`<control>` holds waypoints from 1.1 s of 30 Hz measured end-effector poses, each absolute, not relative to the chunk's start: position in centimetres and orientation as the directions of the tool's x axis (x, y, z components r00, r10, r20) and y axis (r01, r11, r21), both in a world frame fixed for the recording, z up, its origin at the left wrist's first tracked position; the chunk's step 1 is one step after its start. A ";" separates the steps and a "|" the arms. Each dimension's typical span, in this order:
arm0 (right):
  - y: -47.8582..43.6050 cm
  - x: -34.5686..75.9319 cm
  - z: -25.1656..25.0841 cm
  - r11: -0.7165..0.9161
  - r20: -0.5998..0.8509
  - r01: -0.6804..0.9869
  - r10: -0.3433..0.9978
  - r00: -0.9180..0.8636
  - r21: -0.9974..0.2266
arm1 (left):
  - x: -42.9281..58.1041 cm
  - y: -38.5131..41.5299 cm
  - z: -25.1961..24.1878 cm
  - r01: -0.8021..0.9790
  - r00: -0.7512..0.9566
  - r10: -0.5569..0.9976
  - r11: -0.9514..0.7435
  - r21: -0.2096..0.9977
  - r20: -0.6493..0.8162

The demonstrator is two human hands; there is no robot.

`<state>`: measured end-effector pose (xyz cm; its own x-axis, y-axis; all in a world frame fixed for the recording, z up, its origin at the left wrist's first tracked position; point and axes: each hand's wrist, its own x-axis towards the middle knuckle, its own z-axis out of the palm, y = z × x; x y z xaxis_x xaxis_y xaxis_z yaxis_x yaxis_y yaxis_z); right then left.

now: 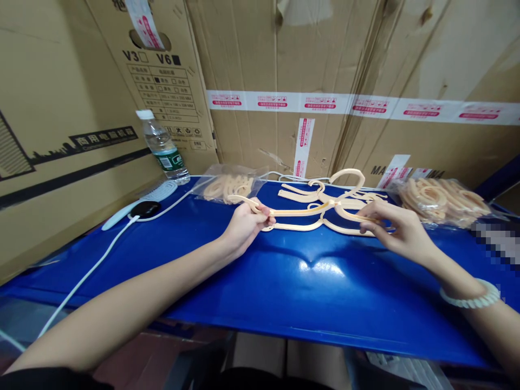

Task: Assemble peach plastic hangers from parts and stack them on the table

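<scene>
Peach hanger stretches above the blue table between left fingers and right fingers, each pinching 1 hanger arm.

Left hand pinching at nine o'clock, right hand at four, and strung between them a peach hanger, hook toward one! Loose hangers lie just behind on the blue counter. Bagged hangers out at three, another bag at nine; beyond it, a brush, and a water bottle toward ten.

Water bottle beside pale hairbrush
</scene>
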<state>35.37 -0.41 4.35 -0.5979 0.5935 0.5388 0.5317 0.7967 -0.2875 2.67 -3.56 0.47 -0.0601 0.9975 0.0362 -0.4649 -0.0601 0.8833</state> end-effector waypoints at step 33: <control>-0.5 36.7 4.6 0.472 0.008 0.523 0.748 -0.664 -0.710 | 4.0 -7.6 -1.9 0.662 0.627 0.515 -0.747 -0.052 0.584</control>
